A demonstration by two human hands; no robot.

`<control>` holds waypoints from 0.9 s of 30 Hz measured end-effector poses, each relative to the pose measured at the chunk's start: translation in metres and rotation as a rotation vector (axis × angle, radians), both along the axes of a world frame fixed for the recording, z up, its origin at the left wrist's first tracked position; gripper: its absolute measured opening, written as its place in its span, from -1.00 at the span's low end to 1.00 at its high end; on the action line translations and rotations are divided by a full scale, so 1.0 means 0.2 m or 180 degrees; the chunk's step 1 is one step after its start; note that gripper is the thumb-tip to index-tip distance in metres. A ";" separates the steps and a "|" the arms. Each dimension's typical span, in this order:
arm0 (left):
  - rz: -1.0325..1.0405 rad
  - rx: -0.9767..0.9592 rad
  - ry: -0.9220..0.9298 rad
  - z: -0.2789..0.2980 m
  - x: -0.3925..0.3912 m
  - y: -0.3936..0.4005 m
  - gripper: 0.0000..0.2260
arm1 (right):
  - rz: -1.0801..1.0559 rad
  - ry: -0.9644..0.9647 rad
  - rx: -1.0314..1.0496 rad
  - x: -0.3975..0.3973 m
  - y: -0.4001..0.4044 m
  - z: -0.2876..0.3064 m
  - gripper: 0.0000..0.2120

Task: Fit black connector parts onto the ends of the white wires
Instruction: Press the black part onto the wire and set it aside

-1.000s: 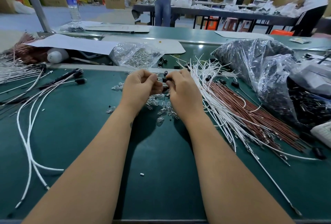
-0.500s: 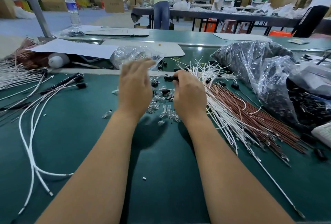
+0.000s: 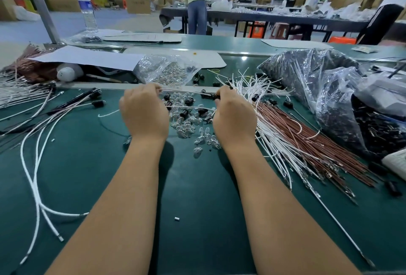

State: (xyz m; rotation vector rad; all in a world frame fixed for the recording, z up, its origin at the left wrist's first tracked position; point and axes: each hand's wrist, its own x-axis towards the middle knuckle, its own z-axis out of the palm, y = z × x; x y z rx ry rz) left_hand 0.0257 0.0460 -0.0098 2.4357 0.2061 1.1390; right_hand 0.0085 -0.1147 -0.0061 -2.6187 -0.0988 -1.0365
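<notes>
While a half second ago the left hand (image 3: 144,112) hovered open above the little glass bulbs (image 3: 186,124), it now has its fingers curled round a white wire (image 3: 182,91), pinching it near the thumb. That wire runs straight across from this pinch to the right hand (image 3: 234,113), whose fingertips grip a black connector part (image 3: 212,96) at the wire's far end. The hands have drawn apart, so the wire is stretched taut between them, just above the bulbs and loose black parts (image 3: 185,112) lying under the grip. To my eye the wire end is already in or at the connector's mouth, and this pull looks like a seating or checking tug; whether it has clicked home I cannot tell. Beyond the right hand's grip fans the heap of unfitted white wires (image 3: 270,134) beside brown ones (image 3: 307,143); outward of the left hand lie finished leads (image 3: 35,165) on the green bench (image 3: 193,198).
</notes>
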 end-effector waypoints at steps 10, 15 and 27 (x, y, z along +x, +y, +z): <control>-0.1655 0.0299 -0.0256 0.01 -0.02 -0.11 -0.88 | 0.0923 0.0224 0.0650 -0.02 0.05 0.01 -0.87; -0.1001 0.0107 -0.0092 0.00 0.01 -0.04 -0.86 | 0.0558 0.0094 0.0563 0.00 0.03 0.00 -0.89; -0.2121 -0.1100 0.0205 0.02 -0.02 -0.13 -0.87 | 0.1085 0.0291 0.0879 -0.01 0.03 0.00 -0.87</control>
